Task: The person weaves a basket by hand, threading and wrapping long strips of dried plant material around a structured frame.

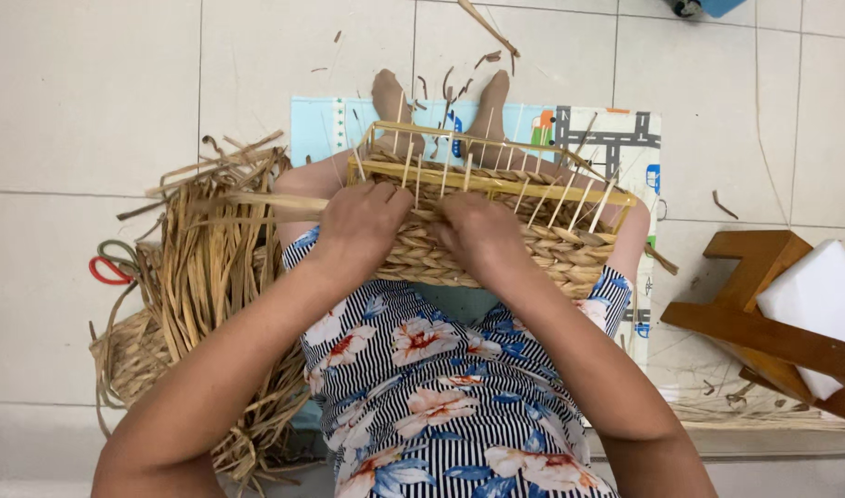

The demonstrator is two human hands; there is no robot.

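basket [496, 231] half-woven, resting on my lap over the striped floral dress [441, 387], legs stretched out on the play mat [616, 138] on the tiled floor [90, 92]. lower walls are done: several braided rows wrap the near side, tight and even as far as i can see. above them the wire frame [478, 143] stands bare, thin upright stakes [570, 198] poking past the top rail, so i judge the upper part and rim are left to weave. left hand [358, 226] and right hand [478, 235] sit close together, palms down, fingers curled and pressed onto the top woven row at the near wall; a flat strand [256, 203] runs from under the left hand out to the left. pile of dried straw [210, 286] lies just beside my left thigh, red-handled scissors [109, 267] beyond it on the floor. right side: wooden stool [763, 314] with a white block [823, 300] on it, near my right knee but apart from the basket. open floor to the far left and ahead past my feet [441, 97]; scattered straw scraps there. room to turn the basket looks tighter on the right than the left.
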